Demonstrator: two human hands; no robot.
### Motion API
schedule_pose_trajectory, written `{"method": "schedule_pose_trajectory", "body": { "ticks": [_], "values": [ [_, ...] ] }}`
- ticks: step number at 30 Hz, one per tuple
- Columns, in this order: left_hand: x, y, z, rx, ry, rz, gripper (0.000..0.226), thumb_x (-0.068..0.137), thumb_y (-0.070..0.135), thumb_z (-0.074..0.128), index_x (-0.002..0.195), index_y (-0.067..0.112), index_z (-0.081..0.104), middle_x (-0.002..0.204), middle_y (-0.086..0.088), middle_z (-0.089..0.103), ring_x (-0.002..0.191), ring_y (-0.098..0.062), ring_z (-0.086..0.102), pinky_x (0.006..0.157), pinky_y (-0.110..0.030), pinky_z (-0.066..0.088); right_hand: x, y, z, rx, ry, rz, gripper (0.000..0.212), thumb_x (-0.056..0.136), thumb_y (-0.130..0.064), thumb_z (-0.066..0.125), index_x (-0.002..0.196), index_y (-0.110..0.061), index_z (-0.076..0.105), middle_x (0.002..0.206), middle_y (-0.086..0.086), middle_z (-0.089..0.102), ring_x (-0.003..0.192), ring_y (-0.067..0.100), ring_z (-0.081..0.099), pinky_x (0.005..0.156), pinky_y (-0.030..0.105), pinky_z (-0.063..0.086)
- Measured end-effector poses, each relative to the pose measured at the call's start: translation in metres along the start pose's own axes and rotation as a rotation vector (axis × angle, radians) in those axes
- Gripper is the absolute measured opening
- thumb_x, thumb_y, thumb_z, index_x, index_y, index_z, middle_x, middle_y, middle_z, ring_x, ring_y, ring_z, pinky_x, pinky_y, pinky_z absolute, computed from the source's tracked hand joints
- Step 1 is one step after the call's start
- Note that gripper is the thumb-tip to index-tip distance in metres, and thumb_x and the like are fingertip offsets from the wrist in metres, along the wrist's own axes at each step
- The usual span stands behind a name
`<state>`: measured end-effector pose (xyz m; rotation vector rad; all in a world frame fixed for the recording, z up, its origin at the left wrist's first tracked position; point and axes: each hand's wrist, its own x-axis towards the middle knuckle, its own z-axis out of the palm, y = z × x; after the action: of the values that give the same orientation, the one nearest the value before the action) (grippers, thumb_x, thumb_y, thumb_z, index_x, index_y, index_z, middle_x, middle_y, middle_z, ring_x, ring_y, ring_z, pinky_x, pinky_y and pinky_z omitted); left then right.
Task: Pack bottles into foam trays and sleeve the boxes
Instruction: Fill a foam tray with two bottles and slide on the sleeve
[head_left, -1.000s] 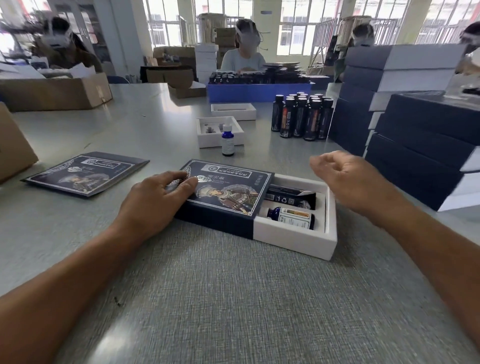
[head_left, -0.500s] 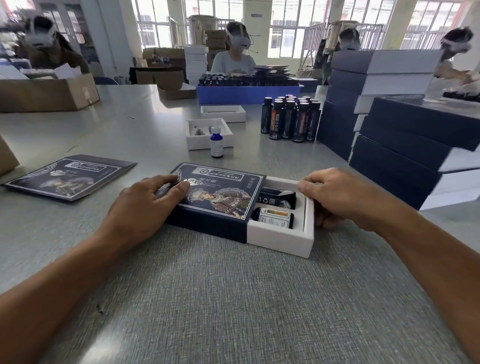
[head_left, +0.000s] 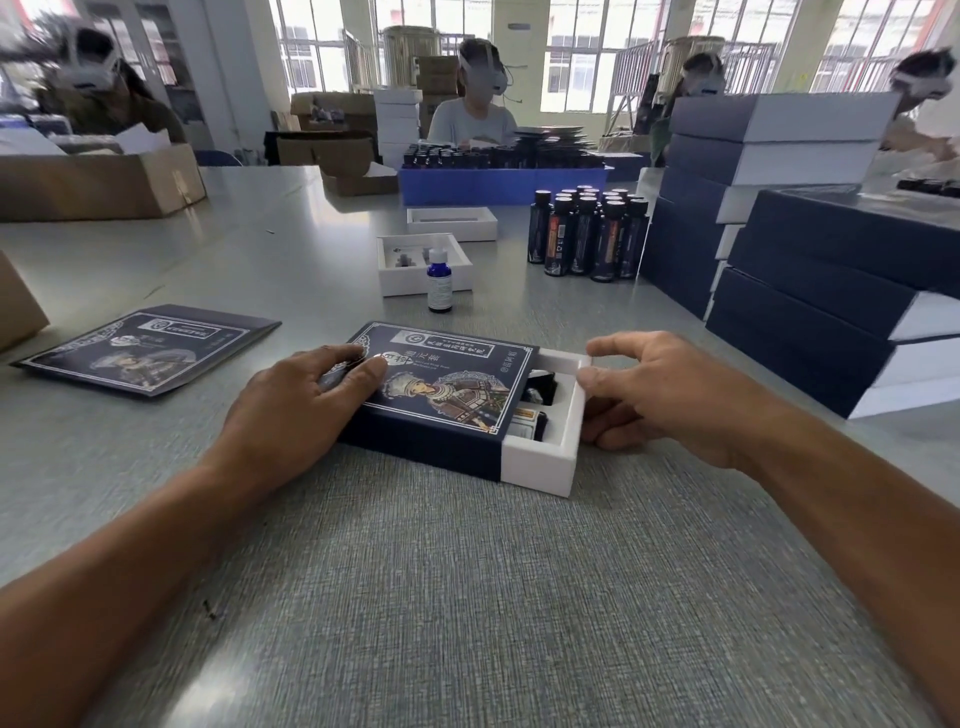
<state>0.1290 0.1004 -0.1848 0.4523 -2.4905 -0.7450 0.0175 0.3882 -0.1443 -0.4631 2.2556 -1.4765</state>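
Left hand (head_left: 306, 410) presses flat on the sleeve (head_left: 441, 395) to steady it; right hand (head_left: 660, 395) grips the white tray's (head_left: 540, 465) right end (pushing it in, probably), near table centre.

Packing workshop, stacked boxes (head_left: 769, 150), bottles (head_left: 587, 234), cartons (head_left: 98, 179)

We are looking from a single wide-angle camera worn on the head, facing forward and down across the grey table (head_left: 467, 597). It is sitting close above the table's near edge, so the table is filling the lower frame while its far end and the windows (head_left: 587, 52) beyond are bending at the top.
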Motion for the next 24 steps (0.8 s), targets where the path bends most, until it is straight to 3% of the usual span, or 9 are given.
{"method": "schedule_pose_trajectory", "body": {
  "ticks": [10,19,24],
  "values": [
    [0.000,0.001,0.001,-0.008,0.011,-0.005,0.051,0.087,0.065,0.052,0.127,0.035,0.063,0.129,0.004,0.064,0.116,-0.020,0.057,0.088,-0.031,0.040,-0.005,-0.005,0.005,0.084,-0.042,-0.016,0.067,0.084,-0.011,0.074,0.143,-0.015,0.044,0.092,0.014,0.076,0.083,0.027,0.075,0.067,0.031,0.060],
    [-0.001,0.003,-0.001,-0.007,0.012,-0.012,0.050,0.088,0.062,0.053,0.128,0.034,0.062,0.130,0.001,0.064,0.117,-0.022,0.056,0.093,-0.035,0.042,-0.007,-0.005,0.012,0.170,-0.134,-0.056,0.058,0.080,-0.009,0.074,0.133,-0.018,0.052,0.098,0.012,0.076,0.091,0.027,0.074,0.073,0.033,0.062],
    [-0.001,0.003,-0.001,-0.009,0.015,-0.015,0.049,0.088,0.063,0.054,0.128,0.035,0.062,0.129,-0.001,0.064,0.116,-0.023,0.057,0.092,-0.035,0.043,-0.007,-0.004,0.014,0.207,-0.162,-0.065,0.065,0.070,-0.014,0.077,0.131,-0.018,0.053,0.099,0.013,0.076,0.093,0.028,0.074,0.071,0.032,0.062]
  ]
}}
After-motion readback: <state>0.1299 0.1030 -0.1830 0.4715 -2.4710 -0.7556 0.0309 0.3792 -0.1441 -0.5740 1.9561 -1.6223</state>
